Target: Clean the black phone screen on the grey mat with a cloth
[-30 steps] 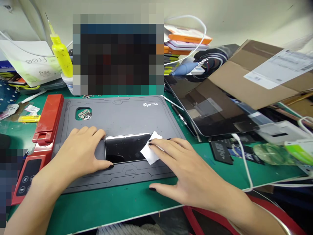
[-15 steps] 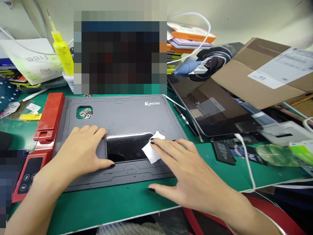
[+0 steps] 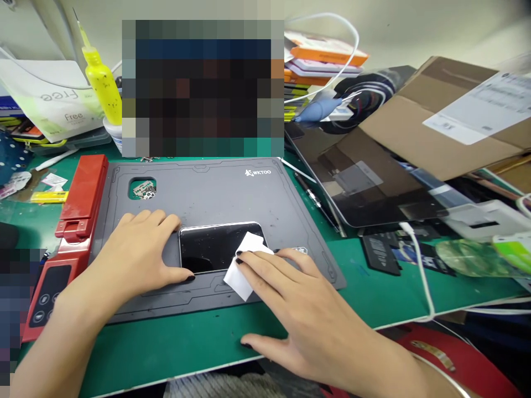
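Observation:
A smartphone (image 3: 207, 249) with a black, glossy screen lies face up on a grey work mat (image 3: 199, 193). Small specks and marks show on its glass. My left hand (image 3: 136, 249) holds the phone's left end, thumb at the near edge and forefinger by the far corner. Under the fingertips of my right hand (image 3: 298, 298) is a folded white wipe (image 3: 244, 273), pressed on the right part of the screen and hanging over the near edge. The right thumb sticks out apart from it, over the green table.
Left of the mat stands a red device (image 3: 85, 188) with buttons. A yellow needle bottle (image 3: 103, 83) is behind it. To the right are a pen (image 3: 313, 196), a dark tablet-like panel (image 3: 365, 182), a cardboard box (image 3: 415, 121), a white cable (image 3: 418, 265) and a black battery (image 3: 379, 254).
My right hand has slid the wipe leftward and toward me across the screen, past the near edge. My left hand stays at the phone's left end.

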`<state>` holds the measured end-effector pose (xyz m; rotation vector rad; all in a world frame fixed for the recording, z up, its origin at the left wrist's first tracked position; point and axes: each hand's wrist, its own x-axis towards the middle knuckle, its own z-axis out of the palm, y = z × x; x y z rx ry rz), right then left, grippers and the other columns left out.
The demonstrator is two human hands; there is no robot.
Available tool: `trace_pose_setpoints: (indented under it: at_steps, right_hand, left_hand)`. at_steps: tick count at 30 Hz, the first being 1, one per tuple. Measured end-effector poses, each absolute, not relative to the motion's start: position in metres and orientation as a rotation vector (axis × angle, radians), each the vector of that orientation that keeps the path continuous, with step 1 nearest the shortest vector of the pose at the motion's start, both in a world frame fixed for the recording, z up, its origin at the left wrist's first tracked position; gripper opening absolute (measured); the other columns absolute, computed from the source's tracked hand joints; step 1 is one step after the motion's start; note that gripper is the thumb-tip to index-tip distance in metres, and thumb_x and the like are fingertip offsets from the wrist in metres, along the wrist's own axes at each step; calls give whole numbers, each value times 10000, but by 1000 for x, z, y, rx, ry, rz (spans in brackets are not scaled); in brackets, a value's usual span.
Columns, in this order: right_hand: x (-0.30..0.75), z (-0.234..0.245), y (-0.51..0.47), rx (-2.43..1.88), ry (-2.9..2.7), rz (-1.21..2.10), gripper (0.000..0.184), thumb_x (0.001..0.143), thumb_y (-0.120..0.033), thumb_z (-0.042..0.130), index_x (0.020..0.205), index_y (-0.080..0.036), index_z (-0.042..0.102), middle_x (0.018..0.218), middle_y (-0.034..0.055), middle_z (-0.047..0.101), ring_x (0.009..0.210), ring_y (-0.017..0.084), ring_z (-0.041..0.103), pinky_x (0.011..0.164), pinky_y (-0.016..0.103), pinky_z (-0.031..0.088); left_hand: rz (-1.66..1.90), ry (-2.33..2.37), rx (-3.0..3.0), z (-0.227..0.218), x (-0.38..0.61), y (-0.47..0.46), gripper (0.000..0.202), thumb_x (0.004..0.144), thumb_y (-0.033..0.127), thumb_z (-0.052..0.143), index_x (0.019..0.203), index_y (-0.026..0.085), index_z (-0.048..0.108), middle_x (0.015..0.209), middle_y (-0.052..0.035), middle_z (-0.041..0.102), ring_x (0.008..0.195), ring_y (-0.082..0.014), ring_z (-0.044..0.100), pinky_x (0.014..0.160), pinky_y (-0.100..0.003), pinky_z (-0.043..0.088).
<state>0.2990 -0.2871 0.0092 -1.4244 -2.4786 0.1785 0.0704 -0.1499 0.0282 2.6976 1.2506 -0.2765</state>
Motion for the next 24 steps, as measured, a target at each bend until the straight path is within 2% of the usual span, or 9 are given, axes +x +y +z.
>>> trace_pose_setpoints:
  at_steps: [7,14,19,24]
  right_hand:
    - [295,11,-285,-1404,-2465,215,703,732,-433,806,1259,-46,546,1236,153,606,1120,312,529,975,445,320]
    - [299,11,-290,-1398,-2452,229,635,781,-425,755,1250,-47,555,1232,145,614,1119,304,534,969,436,318]
    - [296,11,-286,-1378,-2473,204,710,743,-465,781,1250,-21,557,1227,165,613,1112,320,529,972,444,322]
    - [296,10,-288,-1381,-2447,208,696,751,-453,776,1255,-25,557,1246,164,608,1127,315,526,979,439,317]
  left_hand:
    - [-272,1253,2712,28,70,-151,595,693,600,717,1106,194,581,1005,-78,613,958,-318,573,809,-442,409]
    - [-259,1247,2717,27,69,-151,588,686,595,719,1095,194,587,989,-75,613,950,-321,580,803,-441,407]
    - [-238,1244,2715,26,68,-151,590,682,608,711,1084,195,587,990,-77,619,950,-324,583,794,-434,404]
    - [-207,1231,2715,26,67,-150,597,678,618,703,1086,199,587,987,-76,625,946,-323,585,799,-434,402]
